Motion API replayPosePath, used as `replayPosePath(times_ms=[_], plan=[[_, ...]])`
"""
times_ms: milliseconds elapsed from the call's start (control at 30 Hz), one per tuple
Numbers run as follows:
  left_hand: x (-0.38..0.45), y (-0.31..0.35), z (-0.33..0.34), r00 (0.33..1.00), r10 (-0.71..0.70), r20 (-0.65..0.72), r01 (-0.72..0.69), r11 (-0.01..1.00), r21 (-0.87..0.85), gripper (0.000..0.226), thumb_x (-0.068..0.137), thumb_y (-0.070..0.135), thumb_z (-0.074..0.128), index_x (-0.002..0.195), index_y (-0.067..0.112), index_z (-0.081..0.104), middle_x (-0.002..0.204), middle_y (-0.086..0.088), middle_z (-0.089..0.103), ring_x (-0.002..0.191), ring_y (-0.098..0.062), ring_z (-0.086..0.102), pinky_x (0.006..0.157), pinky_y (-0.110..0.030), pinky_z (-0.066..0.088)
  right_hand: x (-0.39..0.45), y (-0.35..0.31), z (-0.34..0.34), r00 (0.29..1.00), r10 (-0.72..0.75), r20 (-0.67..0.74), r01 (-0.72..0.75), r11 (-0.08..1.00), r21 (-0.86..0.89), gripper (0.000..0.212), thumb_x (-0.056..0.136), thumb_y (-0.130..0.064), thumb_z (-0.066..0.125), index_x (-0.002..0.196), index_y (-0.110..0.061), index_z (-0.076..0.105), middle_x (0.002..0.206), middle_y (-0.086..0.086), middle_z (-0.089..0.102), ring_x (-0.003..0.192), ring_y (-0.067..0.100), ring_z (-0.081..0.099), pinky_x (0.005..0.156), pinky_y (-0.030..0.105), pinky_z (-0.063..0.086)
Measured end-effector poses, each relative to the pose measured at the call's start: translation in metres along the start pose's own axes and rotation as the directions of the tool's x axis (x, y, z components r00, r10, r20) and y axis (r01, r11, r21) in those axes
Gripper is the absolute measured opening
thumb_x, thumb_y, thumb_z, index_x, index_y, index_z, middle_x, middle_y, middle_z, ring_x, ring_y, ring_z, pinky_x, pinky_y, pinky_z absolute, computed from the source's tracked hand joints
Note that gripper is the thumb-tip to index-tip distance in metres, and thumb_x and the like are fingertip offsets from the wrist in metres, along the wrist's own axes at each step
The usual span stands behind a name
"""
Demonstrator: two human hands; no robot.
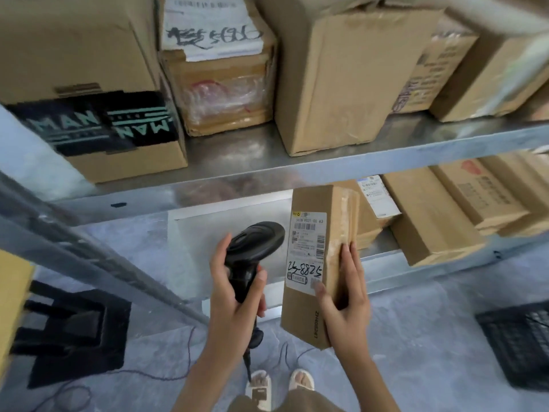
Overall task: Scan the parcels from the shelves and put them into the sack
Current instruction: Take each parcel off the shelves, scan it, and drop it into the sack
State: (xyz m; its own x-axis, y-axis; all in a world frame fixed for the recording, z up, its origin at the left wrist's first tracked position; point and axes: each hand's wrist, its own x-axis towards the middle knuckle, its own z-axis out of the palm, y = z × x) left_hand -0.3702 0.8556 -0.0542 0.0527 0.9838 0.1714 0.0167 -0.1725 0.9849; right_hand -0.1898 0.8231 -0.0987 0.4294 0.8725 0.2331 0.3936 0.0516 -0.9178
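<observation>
My right hand [346, 298] grips a slim brown cardboard parcel [312, 313] upright in front of the lower shelf, thumb on its white shipping label [307, 248] with handwritten digits. Just left of the parcel, my left hand [234, 295] holds a black barcode scanner [252, 242] by its handle, its head level with the label. The scanner's cable hangs down toward the floor. No sack is in view.
A metal shelf edge [326, 168] carries several cardboard boxes [338, 75] above; more parcels [430, 215] lie on the lower shelf at right. A black crate [520, 346] sits on the floor right, a dark object [74, 328] left. A slanted metal upright [104, 260] crosses at left.
</observation>
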Motion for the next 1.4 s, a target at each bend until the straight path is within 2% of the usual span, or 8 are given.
replayPosePath(times_ms=[100, 267, 500, 667, 833, 1033, 1167, 1400], plan=[[0.009, -0.002, 0.026, 0.997, 0.031, 0.071, -0.031, 0.999, -0.012, 0.065, 0.098, 0.024, 0.064, 0.135, 0.066, 0.033, 0.073, -0.006, 0.059, 0.050, -0.021, 0.052, 0.051, -0.028, 0.050, -0.011, 0.007, -0.030, 0.991, 0.055, -0.122, -0.053, 0.998, 0.021, 0.074, 0.084, -0.044, 0.065, 0.152, -0.041, 0.036, 0.161, -0.018, 0.027, 0.147, 0.001, 0.028, 0.111, 0.009, 0.028], [0.009, 0.005, 0.102, 0.956, 0.082, 0.282, -0.074, 0.997, -0.039, 0.066, 0.094, 0.030, 0.066, 0.140, 0.063, 0.031, 0.079, 0.000, 0.066, 0.050, -0.018, 0.055, 0.050, -0.026, 0.050, -0.029, 0.022, -0.090, 0.929, 0.158, -0.334, -0.127, 0.985, 0.114, 0.069, 0.087, -0.030, 0.073, 0.149, -0.037, 0.041, 0.160, -0.018, 0.030, 0.147, -0.001, 0.027, 0.108, 0.008, 0.032], [-0.014, 0.022, 0.251, 0.770, 0.157, 0.618, -0.070, 0.984, -0.162, 0.068, 0.094, 0.042, 0.065, 0.148, 0.058, 0.026, 0.084, 0.000, 0.067, 0.053, -0.018, 0.059, 0.052, -0.026, 0.052, -0.045, 0.047, -0.206, 0.758, 0.207, -0.619, -0.142, 0.978, 0.153, 0.069, 0.085, -0.028, 0.072, 0.148, -0.034, 0.042, 0.159, -0.019, 0.033, 0.145, -0.005, 0.027, 0.106, 0.006, 0.033], [-0.044, 0.017, 0.358, 0.657, 0.206, 0.725, -0.074, 0.975, -0.210, 0.064, 0.100, 0.033, 0.064, 0.143, 0.064, 0.028, 0.079, 0.004, 0.065, 0.053, -0.016, 0.056, 0.052, -0.026, 0.051, -0.058, 0.079, -0.288, 0.596, 0.228, -0.770, -0.169, 0.973, 0.158, 0.071, 0.085, -0.035, 0.069, 0.149, -0.033, 0.040, 0.159, -0.024, 0.030, 0.145, -0.006, 0.026, 0.114, 0.018, 0.032], [-0.056, 0.010, 0.445, 0.560, 0.199, 0.804, -0.093, 0.980, -0.178, 0.067, 0.099, 0.025, 0.061, 0.143, 0.062, 0.026, 0.076, 0.004, 0.062, 0.052, -0.018, 0.056, 0.053, -0.033, 0.052, -0.063, 0.112, -0.356, 0.475, 0.309, -0.824, -0.208, 0.949, 0.236, 0.069, 0.093, -0.020, 0.069, 0.151, -0.041, 0.037, 0.155, -0.032, 0.029, 0.143, -0.009, 0.028, 0.113, 0.027, 0.033], [-0.052, 0.008, 0.545, 0.467, 0.204, 0.860, -0.102, 0.979, -0.177, 0.069, 0.102, 0.021, 0.061, 0.145, 0.060, 0.023, 0.063, -0.004, 0.060, 0.052, -0.020, 0.055, 0.053, -0.031, 0.052, -0.047, 0.146, -0.415, 0.370, 0.356, -0.858, -0.224, 0.930, 0.290, 0.068, 0.092, -0.026, 0.070, 0.149, -0.047, 0.038, 0.154, -0.033, 0.031, 0.140, -0.010, 0.032, 0.113, 0.031, 0.037], [-0.049, 0.007, 0.627, 0.403, 0.242, 0.882, -0.120, 0.970, -0.211, 0.074, 0.102, 0.015, 0.059, 0.137, 0.069, 0.024, 0.065, 0.001, 0.062, 0.051, -0.017, 0.056, 0.053, -0.025, 0.051, -0.017, 0.182, -0.464, 0.309, 0.386, -0.869, -0.243, 0.916, 0.320, 0.068, 0.091, -0.025, 0.071, 0.147, -0.048, 0.039, 0.154, -0.030, 0.033, 0.141, -0.002, 0.035, 0.116, 0.045, 0.039], [-0.031, 0.022, 0.776, 0.375, 0.247, 0.894, -0.061, 0.968, -0.242, 0.076, 0.101, 0.015, 0.060, 0.131, 0.076, 0.027, 0.119, -0.005, 0.060, 0.053, -0.016, 0.058, 0.052, -0.026, 0.053, 0.059, 0.229, -0.569, 0.256, 0.431, -0.866, -0.218, 0.898, 0.382, 0.064, 0.091, -0.031, 0.072, 0.142, -0.055, 0.042, 0.155, -0.024, 0.035, 0.142, 0.007, 0.039, 0.112, 0.050, 0.042]])
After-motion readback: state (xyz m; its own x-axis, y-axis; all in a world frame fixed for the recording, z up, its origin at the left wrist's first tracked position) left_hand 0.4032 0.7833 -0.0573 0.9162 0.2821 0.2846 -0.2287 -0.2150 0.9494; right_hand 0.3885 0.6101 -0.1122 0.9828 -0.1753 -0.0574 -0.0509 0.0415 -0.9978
